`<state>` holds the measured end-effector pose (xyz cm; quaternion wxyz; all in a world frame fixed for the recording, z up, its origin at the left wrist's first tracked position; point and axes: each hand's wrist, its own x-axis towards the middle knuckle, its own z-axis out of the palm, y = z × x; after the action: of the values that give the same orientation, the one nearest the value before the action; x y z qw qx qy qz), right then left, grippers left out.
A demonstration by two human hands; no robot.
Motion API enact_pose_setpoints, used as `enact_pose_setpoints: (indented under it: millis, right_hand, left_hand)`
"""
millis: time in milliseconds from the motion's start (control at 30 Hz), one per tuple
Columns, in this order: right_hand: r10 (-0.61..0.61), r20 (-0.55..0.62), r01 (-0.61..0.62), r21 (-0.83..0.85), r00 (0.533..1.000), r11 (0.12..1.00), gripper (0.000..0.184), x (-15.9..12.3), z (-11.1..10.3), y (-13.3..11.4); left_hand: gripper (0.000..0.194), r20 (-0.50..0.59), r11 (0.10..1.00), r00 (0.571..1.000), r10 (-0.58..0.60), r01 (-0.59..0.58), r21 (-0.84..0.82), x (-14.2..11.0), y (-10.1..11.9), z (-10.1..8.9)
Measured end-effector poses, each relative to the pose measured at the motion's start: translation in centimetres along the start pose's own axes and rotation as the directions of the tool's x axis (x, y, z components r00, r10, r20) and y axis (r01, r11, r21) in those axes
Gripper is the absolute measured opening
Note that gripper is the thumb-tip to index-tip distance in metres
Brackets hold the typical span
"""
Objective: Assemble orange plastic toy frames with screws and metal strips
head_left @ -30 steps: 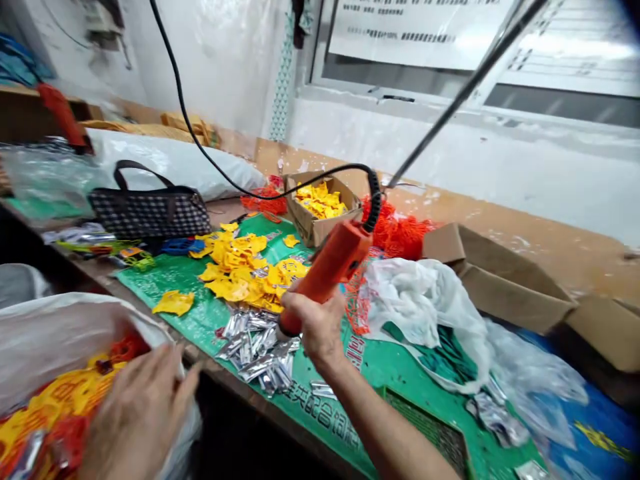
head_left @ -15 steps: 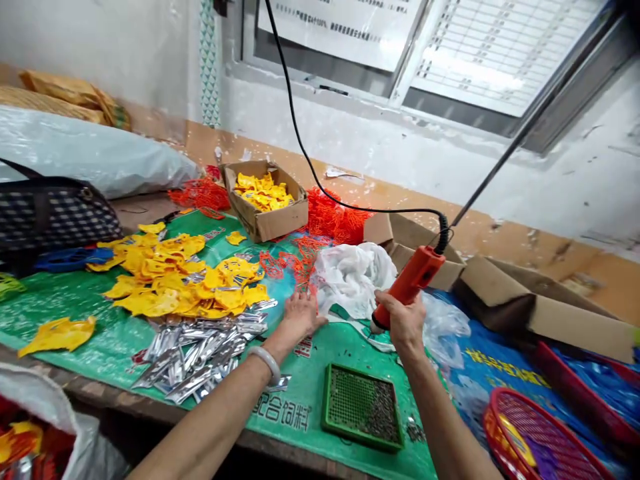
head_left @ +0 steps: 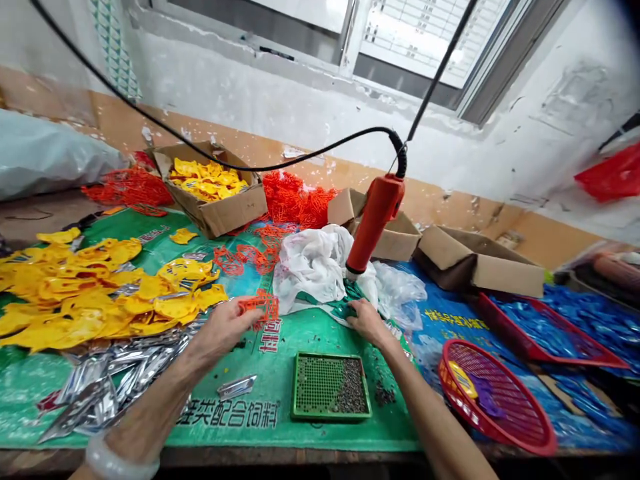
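My left hand pinches a small orange-red openwork plastic piece above the green sheet. My right hand has its fingers curled at dark green pieces in the opening of a white plastic bag; it seems to grip one, its fingertips partly hidden. Above that hand, a red electric screwdriver hangs from its cord, held by neither hand. In front, between my forearms, lies a green gridded tray with small screws at its right side. One silver metal piece lies left of the tray.
Yellow plastic pieces and silver pieces are heaped at left. Behind are a cardboard box of yellow pieces, an orange-red heap and more boxes. At right stand a red basket and a red tray of blue pieces.
My right hand has let go of the screwdriver and moved down to the green pieces. My left hand has picked up an orange-red piece and drawn it back. The view has turned right.
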<state>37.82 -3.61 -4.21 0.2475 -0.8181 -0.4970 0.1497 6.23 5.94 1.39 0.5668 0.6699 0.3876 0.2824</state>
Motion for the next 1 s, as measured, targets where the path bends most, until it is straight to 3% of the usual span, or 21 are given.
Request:
enact_pose_setpoints:
  millis: [33, 133, 200, 300, 400, 500, 567, 633, 767, 867, 1000]
  right_hand:
    - [0.004, 0.012, -0.003, -0.037, 1.000, 0.999, 0.034, 0.0, 0.2, 0.2]
    - [-0.011, 0.020, 0.013, -0.097, 1.000, 0.995, 0.033, -0.1, 0.9, 0.3]
    - [-0.043, -0.001, 0.043, -0.098, 0.999, 0.994, 0.032, -0.3, 1.1, 0.4]
    - [-0.114, -0.079, 0.110, -0.046, 0.990, 0.993, 0.022, -0.9, 0.9, 0.6]
    - [-0.145, -0.262, 0.164, 0.050, 0.954, 0.985, 0.019, -2.7, 0.1, 0.1]
    - [-0.119, -0.412, 0.203, 0.167, 0.903, 0.965, 0.027, -6.3, -0.6, -2.1]
    - [-0.155, -0.394, 0.268, 0.251, 0.906, 0.930, 0.027, -9.0, -0.4, -4.9]
    - [-0.265, -0.323, 0.388, 0.419, 0.909, 0.821, 0.019, -11.1, 0.5, -8.0]
    - [-0.399, -0.346, 0.507, 0.322, 0.849, 0.800, 0.010, -12.2, 3.3, -12.4]
    - [-0.480, -0.373, 0.579, 0.220, 0.794, 0.785, 0.011, -11.9, 5.6, -13.3]
    - [-0.527, -0.341, 0.616, 0.253, 0.778, 0.746, 0.014, -12.3, 7.2, -12.9]
  left_hand:
    - [0.022, 0.025, 0.976, 0.996, -0.084, 0.087, -0.200, -1.0, 0.2, -0.1]
    - [0.029, 0.109, 0.734, 0.950, -0.293, 0.297, -0.611, -3.8, 0.0, 0.4]
    - [0.023, 0.112, 0.596, 0.925, -0.363, 0.323, -0.736, -5.1, -0.6, 0.9]
    - [0.016, 0.122, 0.492, 0.916, -0.382, 0.313, -0.812, -6.3, -1.6, 1.4]
    - [0.018, 0.140, 0.458, 0.928, -0.344, 0.296, -0.838, -7.0, -2.2, 1.5]
    - [0.024, 0.175, 0.447, 0.932, -0.316, 0.309, -0.839, -7.4, -2.4, 1.6]
    - [0.028, 0.206, 0.441, 0.930, -0.304, 0.330, -0.835, -7.5, -2.6, 1.8]
    - [0.029, 0.224, 0.434, 0.928, -0.297, 0.341, -0.834, -7.7, -2.7, 2.3]
    - [0.022, 0.189, 0.398, 0.934, -0.302, 0.304, -0.865, -8.6, -2.6, 3.1]
    - [0.025, 0.186, 0.373, 0.943, -0.276, 0.284, -0.884, -9.2, -2.4, 3.2]
    - [0.020, 0.135, 0.408, 0.955, -0.263, 0.237, -0.882, -9.5, -2.6, 2.8]
